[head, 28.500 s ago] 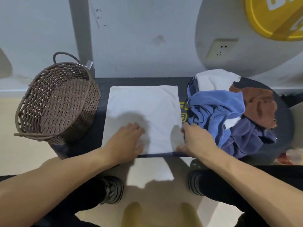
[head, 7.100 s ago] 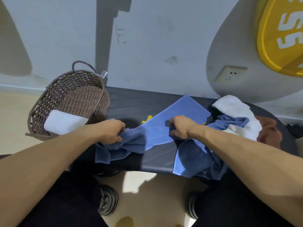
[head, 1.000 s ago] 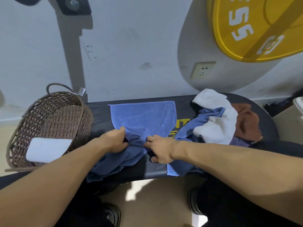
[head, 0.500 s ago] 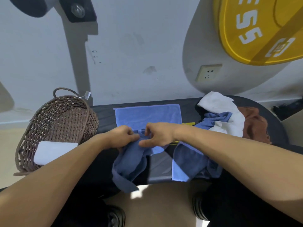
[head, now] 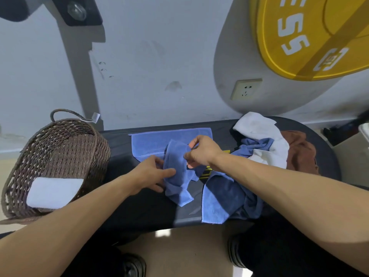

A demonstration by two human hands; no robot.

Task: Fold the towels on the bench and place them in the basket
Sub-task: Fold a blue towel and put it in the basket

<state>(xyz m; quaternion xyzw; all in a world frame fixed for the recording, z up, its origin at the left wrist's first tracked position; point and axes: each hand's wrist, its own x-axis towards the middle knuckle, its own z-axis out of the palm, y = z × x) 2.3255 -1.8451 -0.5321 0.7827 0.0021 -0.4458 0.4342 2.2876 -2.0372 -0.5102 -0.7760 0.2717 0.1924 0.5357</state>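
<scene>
A blue towel [head: 159,141] lies partly spread on the dark bench [head: 119,148], its near half bunched and lifted. My right hand [head: 201,151] pinches the bunched part from above. My left hand [head: 153,174] holds the towel's lower fold, thumb on the cloth. The towel's loose corner hangs toward the bench's front edge. A brown wicker basket [head: 60,148] stands at the bench's left end with one folded white towel [head: 54,191] inside.
A heap of towels sits on the bench's right end: white [head: 261,134], brown [head: 301,150] and darker blue [head: 225,194], the last draping over the front edge. Behind are the wall, a socket [head: 246,89] and a yellow weight plate [head: 319,33].
The hanging near half of the blue towel has been pulled up onto the bench. My right hand rose and moved farther back with the bunched cloth; my left hand shifted lower on it.
</scene>
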